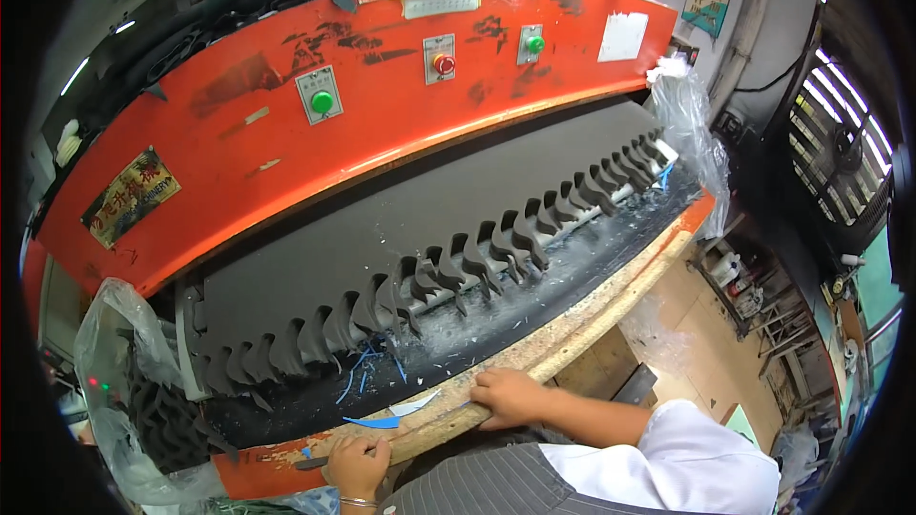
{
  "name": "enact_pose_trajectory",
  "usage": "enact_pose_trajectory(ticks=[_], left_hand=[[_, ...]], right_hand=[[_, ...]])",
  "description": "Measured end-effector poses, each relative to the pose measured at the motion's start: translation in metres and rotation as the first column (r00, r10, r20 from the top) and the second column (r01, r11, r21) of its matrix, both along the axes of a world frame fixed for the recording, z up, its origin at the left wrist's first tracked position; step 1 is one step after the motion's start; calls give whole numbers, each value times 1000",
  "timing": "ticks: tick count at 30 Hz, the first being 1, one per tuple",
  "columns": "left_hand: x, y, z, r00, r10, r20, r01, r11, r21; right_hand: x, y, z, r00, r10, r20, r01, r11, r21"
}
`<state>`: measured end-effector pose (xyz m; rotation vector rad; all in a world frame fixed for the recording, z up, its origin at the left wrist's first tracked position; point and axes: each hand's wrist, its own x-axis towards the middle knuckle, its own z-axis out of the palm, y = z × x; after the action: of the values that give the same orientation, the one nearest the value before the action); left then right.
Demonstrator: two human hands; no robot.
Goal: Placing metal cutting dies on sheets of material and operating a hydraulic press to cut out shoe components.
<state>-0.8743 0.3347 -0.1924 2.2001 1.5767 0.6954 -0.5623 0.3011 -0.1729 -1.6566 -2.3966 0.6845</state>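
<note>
A large dark grey foam sheet (382, 229) lies on the machine bed, beneath the red front panel. Along its near side runs a row of curved, wavy foam pieces (468, 257), standing up like fins. My right hand (510, 398) is closed over the worn wooden ledge (572, 329), knuckles up. Further left, my left hand (359, 467) also curls at this ledge, at its lower left end. A thin dark strip (311, 463) lies against its fingers; whether they hold it cannot be seen. Both hands are apart from the foam.
The red panel (239, 181) carries green buttons (322, 102) and a red knob (444, 63). Blue scraps (372, 422) and crumbs lie by the ledge. Clear plastic bags (692, 124) hang at both ends; wavy dark foam pieces (167, 424) fill the left one. A fan (840, 133) stands right.
</note>
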Motion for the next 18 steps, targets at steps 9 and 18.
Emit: enact_pose_trajectory(ticks=[9,18], left_hand=[[-56,96,-6,927,241,286,-245,969,-24],[-174,266,-15,604,707,-366,-614,707,352]], right_hand=[[223,169,-5,371,-872,-318,925,317,209],[217,223,-19,-455,-614,-645,336,553,-763]])
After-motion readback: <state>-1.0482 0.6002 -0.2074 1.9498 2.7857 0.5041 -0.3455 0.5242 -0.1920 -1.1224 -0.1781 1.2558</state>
